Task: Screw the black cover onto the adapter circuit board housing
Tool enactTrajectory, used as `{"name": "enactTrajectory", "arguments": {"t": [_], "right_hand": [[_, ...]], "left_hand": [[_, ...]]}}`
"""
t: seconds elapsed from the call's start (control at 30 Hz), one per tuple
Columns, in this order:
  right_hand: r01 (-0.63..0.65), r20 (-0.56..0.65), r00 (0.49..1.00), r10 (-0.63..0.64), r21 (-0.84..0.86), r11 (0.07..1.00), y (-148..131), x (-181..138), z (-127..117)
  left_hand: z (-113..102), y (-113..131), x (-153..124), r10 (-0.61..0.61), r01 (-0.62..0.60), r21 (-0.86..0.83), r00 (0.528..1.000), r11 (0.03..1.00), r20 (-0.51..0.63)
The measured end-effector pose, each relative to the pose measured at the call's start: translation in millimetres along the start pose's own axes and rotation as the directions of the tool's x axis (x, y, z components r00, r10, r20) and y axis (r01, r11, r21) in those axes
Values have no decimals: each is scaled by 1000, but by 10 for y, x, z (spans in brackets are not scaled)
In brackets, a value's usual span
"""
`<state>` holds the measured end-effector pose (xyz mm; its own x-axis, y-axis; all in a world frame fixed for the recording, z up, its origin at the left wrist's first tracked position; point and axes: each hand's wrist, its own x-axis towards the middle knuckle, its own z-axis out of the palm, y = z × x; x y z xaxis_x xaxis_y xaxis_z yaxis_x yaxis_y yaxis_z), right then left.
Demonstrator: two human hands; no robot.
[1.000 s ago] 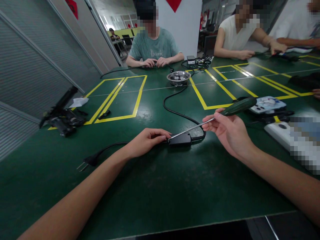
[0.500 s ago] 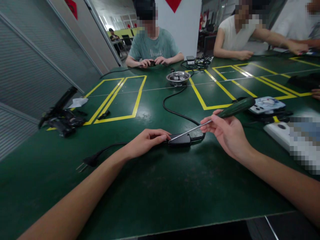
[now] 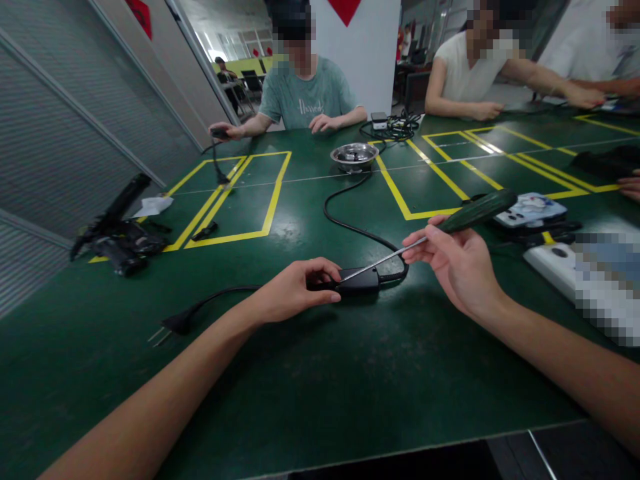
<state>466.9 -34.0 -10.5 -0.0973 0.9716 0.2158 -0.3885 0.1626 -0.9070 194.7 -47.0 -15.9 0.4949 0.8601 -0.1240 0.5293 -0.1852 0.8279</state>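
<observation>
A black power adapter (image 3: 359,281) lies on the green table, its cords running out at both ends. My left hand (image 3: 303,287) grips the adapter's left end, thumb on the near side and fingers on the far side. Between the fingers of my right hand (image 3: 457,260) is a screwdriver (image 3: 477,212) with a dark green handle, held at a slant. Its thin metal shaft points down to the left, and the tip meets the adapter's left part beside my left fingers. A two-pin plug (image 3: 179,323) rests left of my left wrist.
A metal bowl (image 3: 354,157) with small parts stands beyond the adapter. Black parts (image 3: 125,240) are heaped at the left. Phones (image 3: 533,209) and a white device (image 3: 560,267) lie at right. Across the table a person (image 3: 310,93) holds a black corded object.
My left thumb has moved down from the adapter's top to its near side, opening the hand wider around the end. The person opposite has swung a corded object out to the left.
</observation>
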Motion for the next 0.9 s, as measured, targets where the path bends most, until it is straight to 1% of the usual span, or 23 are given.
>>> {"name": "enactTrajectory", "arguments": {"t": [0.13,0.27,0.37,0.47,0.53,0.6,0.67,0.73,0.77,0.83,0.9], "right_hand": [[40,73,996,-42,27,999,-31,-39,-5],[74,128,989,-69,-34,997,-53,-82,30],[85,144,987,-65,-140,986,-101,-95,72],[117,88,992,-93,-328,937,-151,-87,82],[123,71,992,-103,-394,911,-172,-76,71],[87,74,995,-66,-335,938,-185,-67,61],[27,107,994,-5,-205,978,-195,-64,58],[18,133,991,0,-131,991,-200,-61,60],[31,135,991,-11,-143,989,-199,-59,60],[67,103,994,-43,-242,968,-189,-54,57],[85,69,995,-67,-305,949,-174,-50,50]], "left_hand": [[47,13,-10,11,-8,57,999,998,-52],[71,13,-7,3,1,66,998,998,-61],[66,17,-6,1,4,71,998,997,-59],[67,17,-1,2,1,62,998,998,-58],[74,15,1,5,-2,59,998,998,-56],[77,15,-1,11,-8,62,999,998,-52],[68,18,-9,18,-15,70,999,997,-51],[46,24,-22,33,-30,81,999,996,-38],[31,27,-28,41,-39,85,999,996,-23],[4,35,-35,51,-52,73,999,996,6],[-8,40,-31,47,-47,46,999,998,4]]}}
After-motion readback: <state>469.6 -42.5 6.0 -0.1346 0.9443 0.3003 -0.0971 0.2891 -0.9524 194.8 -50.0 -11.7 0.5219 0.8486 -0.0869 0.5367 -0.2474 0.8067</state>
